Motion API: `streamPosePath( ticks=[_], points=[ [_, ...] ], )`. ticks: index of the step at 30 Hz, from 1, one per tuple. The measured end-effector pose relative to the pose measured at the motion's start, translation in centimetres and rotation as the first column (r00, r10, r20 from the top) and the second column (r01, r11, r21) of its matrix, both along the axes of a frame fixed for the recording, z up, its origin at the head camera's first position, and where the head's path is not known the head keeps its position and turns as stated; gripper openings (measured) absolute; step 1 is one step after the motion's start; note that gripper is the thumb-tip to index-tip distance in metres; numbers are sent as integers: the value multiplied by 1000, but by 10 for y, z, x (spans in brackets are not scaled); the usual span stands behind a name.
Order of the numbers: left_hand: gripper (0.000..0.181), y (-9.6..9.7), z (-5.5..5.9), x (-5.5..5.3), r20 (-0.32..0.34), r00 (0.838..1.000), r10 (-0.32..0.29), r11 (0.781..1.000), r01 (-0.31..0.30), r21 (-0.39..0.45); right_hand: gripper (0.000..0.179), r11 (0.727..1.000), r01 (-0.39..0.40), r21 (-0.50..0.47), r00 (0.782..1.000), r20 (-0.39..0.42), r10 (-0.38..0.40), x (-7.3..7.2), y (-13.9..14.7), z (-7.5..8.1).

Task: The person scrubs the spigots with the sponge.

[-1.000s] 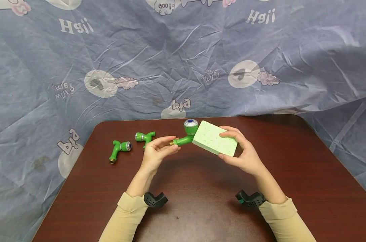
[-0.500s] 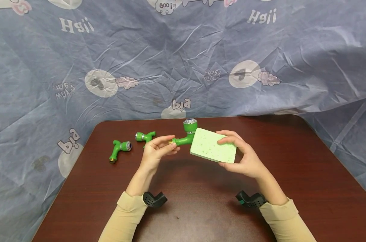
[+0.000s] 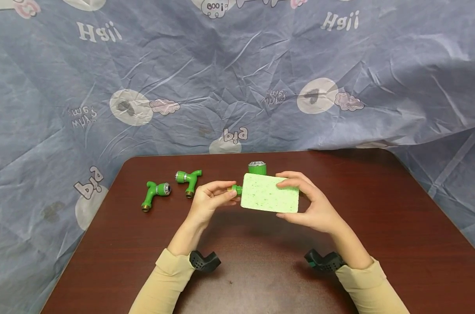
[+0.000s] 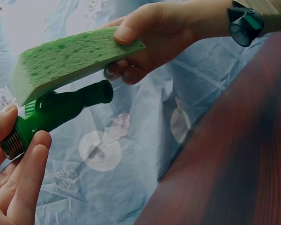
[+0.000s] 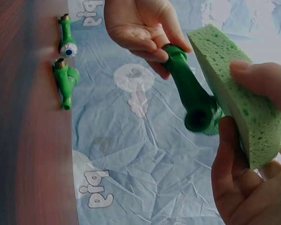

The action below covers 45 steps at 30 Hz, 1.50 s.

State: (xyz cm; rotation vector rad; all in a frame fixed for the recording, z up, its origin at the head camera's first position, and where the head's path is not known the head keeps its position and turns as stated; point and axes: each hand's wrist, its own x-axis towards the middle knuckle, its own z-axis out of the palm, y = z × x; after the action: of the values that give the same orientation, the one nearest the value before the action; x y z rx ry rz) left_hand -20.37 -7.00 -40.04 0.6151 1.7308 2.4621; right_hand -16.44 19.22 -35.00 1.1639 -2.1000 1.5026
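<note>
My left hand [image 3: 212, 201] pinches a green faucet [image 4: 61, 110] by its threaded brass end, holding it up over the table. My right hand [image 3: 313, 200] grips a light green sponge [image 3: 269, 193] by its top and bottom edges. In the head view the sponge covers most of the faucet, leaving the knob [image 3: 257, 168] above it and the neck to its left. The left wrist view has the sponge lying along the faucet's upper side. Seen from the right wrist, the faucet's open spout [image 5: 200, 121] sits close beside the sponge's face.
Two more green faucets lie on the dark wooden table [image 3: 237, 288]: one at the left [image 3: 154, 195], the other [image 3: 188, 182] just behind my left hand. A wrinkled blue printed cloth [image 3: 206, 78] hangs behind the table's far edge. Each wrist wears a black camera mount [image 3: 205, 261].
The sponge has swung from a slant to nearly level and moved left and down across the faucet. My left hand and its faucet have shifted slightly right, uncovering more of the faucet behind.
</note>
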Motion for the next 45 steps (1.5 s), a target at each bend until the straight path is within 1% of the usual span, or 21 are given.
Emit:
streamPosePath(
  ticks=[4, 10, 16, 23, 25, 27, 30, 32, 34, 37, 40, 45],
  points=[
    [37, -2, 2, 0, -14, 1000, 16, 1000, -16, 0, 61, 1000, -9, -7, 1000, 10, 9, -2, 5, 1],
    [26, -7, 4, -2, -11, 1000, 29, 999, -28, 42, 62, 999, -20, -29, 999, 42, 21, -6, 16, 0],
    [28, -9, 3, -3, 8, 999, 32, 998, -32, 60, 63, 998, -12, -59, 998, 58, 16, -8, 18, -2],
    [31, -3, 2, -1, 29, 999, 39, 996, -42, 78, 62, 996, 16, -86, 1000, 15, -15, -7, 12, -2],
    [32, -1, 1, -1, 23, 999, 42, 996, -44, 72, 62, 996, 5, -89, 1000, 16, -3, -7, 10, -3],
    [32, 1, 0, 0, 19, 999, 31, 998, -32, 55, 62, 996, -18, -89, 999, 28, 20, -7, 8, -4],
    [27, 4, -3, 1, 21, 1000, -6, 1000, 5, 25, 62, 995, -37, -91, 998, 45, 41, -7, 5, -6],
    [25, 7, -4, 1, 27, 999, -29, 999, 29, 13, 62, 996, -15, -93, 999, 38, 18, -8, 6, -6],
    [25, 8, -4, 2, 26, 999, -35, 999, 35, 9, 62, 995, 24, -95, 1000, 21, -22, -9, 9, -5],
    [30, 7, -3, 2, 16, 1000, -18, 1000, 18, 10, 61, 993, 70, -100, 998, 11, -69, -11, 15, -5],
    [36, 4, -2, 1, 14, 1000, 9, 1000, -10, 16, 62, 992, 81, -98, 997, 17, -80, -13, 21, -5],
    [36, -1, 2, -1, 29, 998, 54, 996, -56, 63, 62, 995, 20, -96, 998, 62, -14, -15, 27, -6]
  ],
)
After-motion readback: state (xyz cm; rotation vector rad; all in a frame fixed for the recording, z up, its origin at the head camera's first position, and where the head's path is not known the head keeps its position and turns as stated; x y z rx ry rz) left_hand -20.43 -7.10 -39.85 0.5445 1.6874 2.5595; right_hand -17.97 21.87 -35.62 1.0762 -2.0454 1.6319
